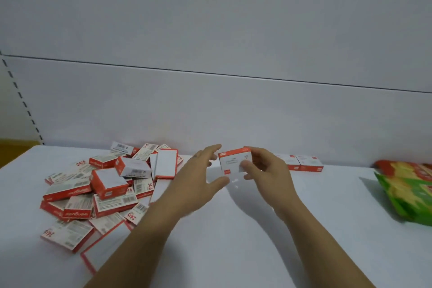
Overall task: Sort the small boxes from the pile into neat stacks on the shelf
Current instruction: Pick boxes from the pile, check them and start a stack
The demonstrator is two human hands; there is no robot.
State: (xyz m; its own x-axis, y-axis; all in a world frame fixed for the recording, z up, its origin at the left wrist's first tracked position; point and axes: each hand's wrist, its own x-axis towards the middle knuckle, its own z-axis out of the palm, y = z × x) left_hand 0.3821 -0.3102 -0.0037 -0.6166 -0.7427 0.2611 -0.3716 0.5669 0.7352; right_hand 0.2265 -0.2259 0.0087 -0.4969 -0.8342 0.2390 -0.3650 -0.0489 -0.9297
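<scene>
My right grip [264, 170] pinches one small box [235, 161], lifted off shelf [233, 229]. My left grip [198, 170] at box's left edge, fingers spread, holds nothing; contact unclear.

To do well: square box, set flush against row [301, 162] right of box, by back wall.

Counts:
- one box in grip
- two visible in row, more maybe hidden behind hand
- pile [105, 184] left of box: twenty-odd, overlapping, inexact
- two snack bags [406, 189] far right of box
</scene>
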